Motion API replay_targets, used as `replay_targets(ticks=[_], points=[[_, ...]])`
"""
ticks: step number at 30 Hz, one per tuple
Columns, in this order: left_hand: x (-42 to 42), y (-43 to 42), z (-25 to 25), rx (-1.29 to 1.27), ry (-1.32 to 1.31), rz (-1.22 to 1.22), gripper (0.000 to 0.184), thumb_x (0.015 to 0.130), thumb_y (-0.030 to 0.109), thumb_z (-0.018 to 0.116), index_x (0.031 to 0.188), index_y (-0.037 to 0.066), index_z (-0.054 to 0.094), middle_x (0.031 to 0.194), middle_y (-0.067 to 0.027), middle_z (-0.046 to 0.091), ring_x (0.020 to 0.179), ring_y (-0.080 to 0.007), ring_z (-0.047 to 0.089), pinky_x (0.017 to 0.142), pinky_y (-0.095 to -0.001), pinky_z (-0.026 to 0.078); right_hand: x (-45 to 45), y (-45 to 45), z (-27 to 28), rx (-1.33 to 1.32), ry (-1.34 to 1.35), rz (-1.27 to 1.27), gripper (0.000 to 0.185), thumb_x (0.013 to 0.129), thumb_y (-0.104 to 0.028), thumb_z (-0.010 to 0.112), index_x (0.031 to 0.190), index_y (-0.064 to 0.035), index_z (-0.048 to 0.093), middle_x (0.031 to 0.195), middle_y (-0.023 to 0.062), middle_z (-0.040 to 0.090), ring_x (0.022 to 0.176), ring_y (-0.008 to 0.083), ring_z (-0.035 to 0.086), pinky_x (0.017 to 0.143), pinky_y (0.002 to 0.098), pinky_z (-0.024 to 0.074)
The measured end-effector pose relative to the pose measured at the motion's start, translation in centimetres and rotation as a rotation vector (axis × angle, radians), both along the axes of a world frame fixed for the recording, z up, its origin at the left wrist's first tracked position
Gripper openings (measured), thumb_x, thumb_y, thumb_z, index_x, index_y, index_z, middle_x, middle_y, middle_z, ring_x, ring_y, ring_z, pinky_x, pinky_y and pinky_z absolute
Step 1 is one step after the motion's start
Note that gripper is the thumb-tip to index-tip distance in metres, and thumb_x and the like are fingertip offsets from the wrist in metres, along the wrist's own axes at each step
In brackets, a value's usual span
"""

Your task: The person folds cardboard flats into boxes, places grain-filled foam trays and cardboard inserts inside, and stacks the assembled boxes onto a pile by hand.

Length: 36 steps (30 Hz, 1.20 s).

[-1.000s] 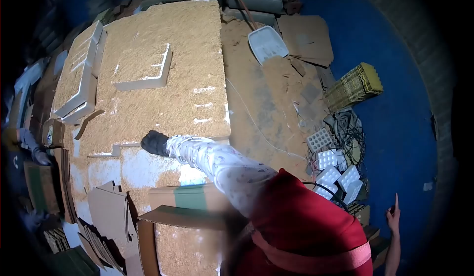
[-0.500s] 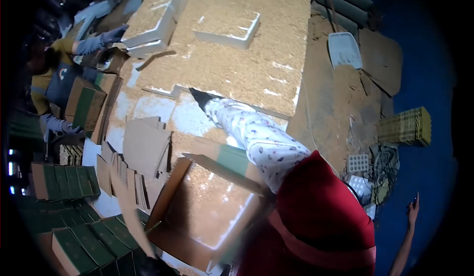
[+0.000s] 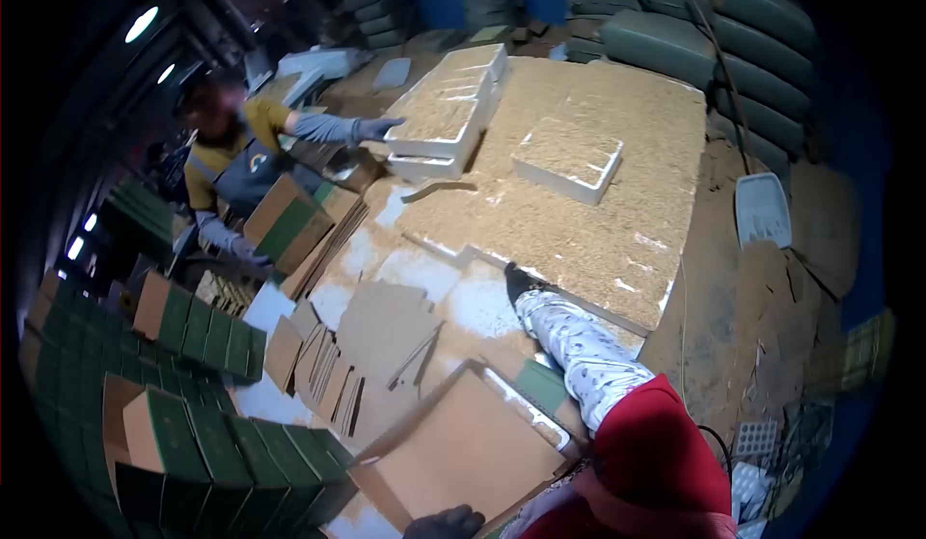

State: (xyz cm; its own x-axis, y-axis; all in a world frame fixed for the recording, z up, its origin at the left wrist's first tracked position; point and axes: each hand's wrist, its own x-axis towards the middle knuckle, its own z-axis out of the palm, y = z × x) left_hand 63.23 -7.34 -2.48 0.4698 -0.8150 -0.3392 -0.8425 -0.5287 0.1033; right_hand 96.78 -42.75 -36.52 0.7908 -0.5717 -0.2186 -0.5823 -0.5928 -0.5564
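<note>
My right hand (image 3: 521,282), in a dark glove below a white patterned sleeve, reaches to the near edge of the sawdust-covered white foam trays (image 3: 617,249). It touches the edge there; its fingers are too dark to make out. Below my right arm sits an open cardboard box (image 3: 388,510) with a flat brown cardboard sheet (image 3: 463,442) inside. White foam shows along the sheet's far right edge. At the bottom of the view my left hand (image 3: 444,523), in a dark grey glove, lies at the sheet's near edge, fingers stretched out.
A co-worker (image 3: 251,158) at the left touches stacked foam trays (image 3: 434,138) and a green-banded box (image 3: 285,225). Flat cardboard pieces (image 3: 381,331) lie left of my box. Green boxes (image 3: 231,452) stand in rows at lower left. Filled sacks (image 3: 666,47) are piled behind.
My view has tilted up and turned left. The cardboard sheet, on edge at the left before, now lies flat in the box over the sawdust. My right hand stays at the trays' edge.
</note>
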Motion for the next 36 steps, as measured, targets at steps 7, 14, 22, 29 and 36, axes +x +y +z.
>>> replay_targets(ticks=[7, 14, 22, 29, 36], points=[[0.8, 0.6, -1.8, -0.086, -0.085, 0.116, 0.034, 0.072, 0.03, 0.063, 0.105, 0.022, 0.06, 0.096, -0.0036, 0.061, 0.067, -0.0204, 0.064, 0.046, -0.03, 0.05, -3.5, -0.6, 5.4, -0.039, 0.136, 0.242, 0.046, 0.086, -0.039, 0.031, 0.1, -0.0044, 0.059, 0.101, 0.0172, 0.059, 0.097, 0.0334, 0.055, 0.083, 0.0432, 0.0397], [-0.1, 0.1, -4.5, 0.065, -0.273, 0.296, 0.06, 0.059, 0.034, 0.073, 0.116, 0.027, 0.055, 0.125, -0.0258, 0.044, 0.055, -0.0239, 0.059, 0.043, -0.0337, 0.048, -7.5, 2.6, 19.9, -0.443, -0.616, 0.777, 0.017, 0.073, -0.017, 0.057, 0.084, -0.0049, 0.06, 0.08, 0.0132, 0.059, 0.079, 0.0307, 0.058, 0.066, 0.0425, 0.0441], [2.2, 3.0, -0.7, -0.195, -0.016, 0.222, 0.026, 0.069, 0.036, 0.067, 0.091, 0.021, 0.065, 0.089, -0.0029, 0.065, 0.101, -0.0258, 0.056, 0.105, -0.0545, 0.016, -26.3, 10.2, 28.3, -0.612, -0.553, 1.876, 0.013, 0.075, -0.01, 0.05, 0.078, -0.0014, 0.059, 0.08, 0.0136, 0.058, 0.077, 0.0272, 0.057, 0.069, 0.0387, 0.0473], [2.3, 11.5, -2.6, -0.748, 0.032, 0.324, 0.057, 0.047, 0.043, 0.08, 0.097, 0.02, 0.064, 0.135, -0.0125, 0.039, 0.126, -0.0413, 0.026, 0.099, -0.0538, 0.024, -25.2, 2.2, 37.3, -0.222, -0.479, 1.547, 0.061, 0.072, -0.031, 0.068, 0.124, -0.0081, 0.046, 0.131, 0.0151, 0.042, 0.119, 0.0334, 0.041, 0.1, 0.0411, 0.0322], [-0.7, 2.1, -9.7, -0.552, -0.29, 0.764, 0.105, 0.053, 0.043, 0.078, 0.138, 0.01, 0.025, 0.142, -0.0207, 0.019, 0.128, -0.0372, 0.026, 0.098, -0.0618, 0.018, -26.9, 8.6, 22.8, -0.086, -0.506, 1.276, 0.098, 0.061, -0.042, 0.076, 0.134, 0.0026, 0.027, 0.14, 0.0218, 0.024, 0.129, 0.035, 0.026, 0.105, 0.042, 0.021]])
